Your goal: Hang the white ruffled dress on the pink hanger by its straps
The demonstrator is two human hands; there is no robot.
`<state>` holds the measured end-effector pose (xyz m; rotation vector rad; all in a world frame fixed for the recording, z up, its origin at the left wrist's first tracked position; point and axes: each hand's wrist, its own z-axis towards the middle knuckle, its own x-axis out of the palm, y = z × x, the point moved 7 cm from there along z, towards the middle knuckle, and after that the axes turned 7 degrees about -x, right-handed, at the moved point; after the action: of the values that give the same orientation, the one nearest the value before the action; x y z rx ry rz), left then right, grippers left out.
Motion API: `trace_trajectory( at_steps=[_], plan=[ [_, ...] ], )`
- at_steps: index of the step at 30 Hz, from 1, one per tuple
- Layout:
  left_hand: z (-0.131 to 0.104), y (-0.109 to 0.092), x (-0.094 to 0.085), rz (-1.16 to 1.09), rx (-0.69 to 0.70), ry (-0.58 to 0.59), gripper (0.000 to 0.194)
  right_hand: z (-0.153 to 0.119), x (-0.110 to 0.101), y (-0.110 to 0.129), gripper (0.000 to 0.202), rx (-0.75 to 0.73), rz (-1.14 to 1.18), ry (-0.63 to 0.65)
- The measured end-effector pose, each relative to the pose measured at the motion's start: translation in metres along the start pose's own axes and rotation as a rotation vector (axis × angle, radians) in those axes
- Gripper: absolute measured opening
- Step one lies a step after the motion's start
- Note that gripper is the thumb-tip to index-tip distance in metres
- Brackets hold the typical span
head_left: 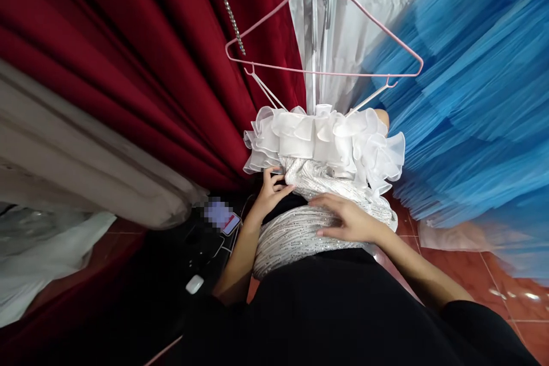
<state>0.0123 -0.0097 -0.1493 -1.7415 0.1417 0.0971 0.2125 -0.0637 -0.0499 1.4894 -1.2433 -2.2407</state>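
Note:
A white dress with ruffled organza at the top and pleated, sequined cloth below hangs in front of me by its thin straps. Its lower part lies bunched across my lap. My left hand is at the left edge of the sequined cloth, thumb and bent fingers closed on it; the exact pinch is partly hidden. Lower and to the right, my right hand rests on the folded cloth with thumb and fingers apart. A pink wire hanger holds the straps on its small hooks.
Red drapes and a beige gown hang at the left, blue tulle at the right. A phone, partly blurred, and a small white case lie on a black surface. Reddish tiles cover the floor.

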Motion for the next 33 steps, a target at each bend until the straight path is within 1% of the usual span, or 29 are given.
trace_trajectory(
  at_steps=[1, 2, 3, 5, 6, 7, 9, 11, 13, 15, 17, 18, 19, 20, 21, 22, 23, 24, 25, 26, 28, 30, 33],
  plan=[
    [-0.001, -0.002, 0.003, 0.016, -0.007, 0.013, 0.064, -0.001, 0.008, 0.006, 0.068, 0.006, 0.007, 0.063],
    [0.0, -0.005, 0.007, 0.041, -0.01, 0.019, 0.064, 0.0, 0.016, 0.008, 0.07, 0.029, 0.002, 0.115],
    [0.003, -0.008, 0.012, 0.075, -0.007, 0.022, 0.065, 0.001, 0.022, 0.009, 0.066, 0.056, -0.002, 0.154],
    [0.012, -0.015, 0.023, 0.158, 0.018, 0.028, 0.07, 0.006, 0.028, 0.008, 0.047, 0.092, 0.0, 0.186],
    [0.016, -0.02, 0.028, 0.202, 0.038, 0.03, 0.07, 0.007, 0.026, 0.009, 0.037, 0.089, 0.012, 0.189],
    [0.021, -0.024, 0.031, 0.243, 0.058, 0.032, 0.068, 0.006, 0.021, 0.011, 0.03, 0.078, 0.031, 0.189],
    [0.026, -0.029, 0.031, 0.311, 0.078, 0.042, 0.061, -0.003, 0.004, 0.015, 0.017, 0.07, 0.083, 0.18],
    [0.026, -0.028, 0.025, 0.353, 0.066, 0.056, 0.054, -0.022, -0.017, 0.016, 0.011, 0.119, 0.185, 0.146],
    [0.022, -0.024, 0.016, 0.373, 0.042, 0.062, 0.052, -0.048, -0.037, 0.012, 0.009, 0.2, 0.239, 0.116],
    [0.015, -0.019, 0.009, 0.381, 0.021, 0.05, 0.052, -0.075, -0.041, 0.003, 0.005, 0.293, 0.268, 0.23],
    [0.006, -0.013, 0.009, 0.385, 0.008, 0.026, 0.054, -0.094, -0.042, -0.004, 0.012, 0.338, 0.305, 0.335],
    [0.001, -0.011, 0.01, 0.387, 0.003, 0.014, 0.054, -0.099, -0.042, -0.008, 0.019, 0.354, 0.332, 0.366],
    [-0.004, -0.009, 0.012, 0.388, -0.001, 0.005, 0.054, -0.101, -0.045, -0.012, 0.027, 0.365, 0.355, 0.37],
    [-0.009, -0.008, 0.014, 0.388, -0.007, 0.001, 0.052, -0.098, -0.051, -0.016, 0.035, 0.374, 0.365, 0.342],
    [-0.014, -0.007, 0.015, 0.387, -0.014, 0.002, 0.048, -0.092, -0.059, -0.019, 0.04, 0.378, 0.352, 0.282],
    [-0.018, -0.007, 0.015, 0.386, -0.024, 0.008, 0.044, -0.082, -0.07, -0.022, 0.043, 0.372, 0.316, 0.185],
    [-0.023, -0.007, 0.013, 0.386, -0.035, 0.015, 0.039, -0.068, -0.084, -0.022, 0.043, 0.348, 0.264, 0.072],
    [-0.027, -0.007, 0.01, 0.387, -0.046, 0.022, 0.035, -0.053, -0.099, -0.02, 0.038, 0.298, 0.21, -0.045],
    [-0.032, -0.008, 0.005, 0.389, -0.057, 0.027, 0.032, -0.035, -0.113, -0.015, 0.033, 0.218, 0.16, -0.162],
    [-0.035, -0.008, 0.0, 0.394, -0.067, 0.032, 0.031, -0.015, -0.125, -0.007, 0.03, 0.105, 0.125, -0.245],
    [-0.041, -0.009, -0.01, 0.409, -0.086, 0.045, 0.031, 0.025, -0.146, 0.007, 0.028, -0.127, 0.053, -0.37],
    [-0.045, -0.009, -0.015, 0.431, -0.099, 0.072, 0.031, 0.062, -0.166, 0.015, 0.026, -0.298, -0.119, -0.523],
    [-0.042, -0.01, -0.012, 0.478, -0.096, 0.124, 0.031, 0.111, -0.179, 0.005, 0.036, -0.38, -0.37, -0.663]
  ],
)
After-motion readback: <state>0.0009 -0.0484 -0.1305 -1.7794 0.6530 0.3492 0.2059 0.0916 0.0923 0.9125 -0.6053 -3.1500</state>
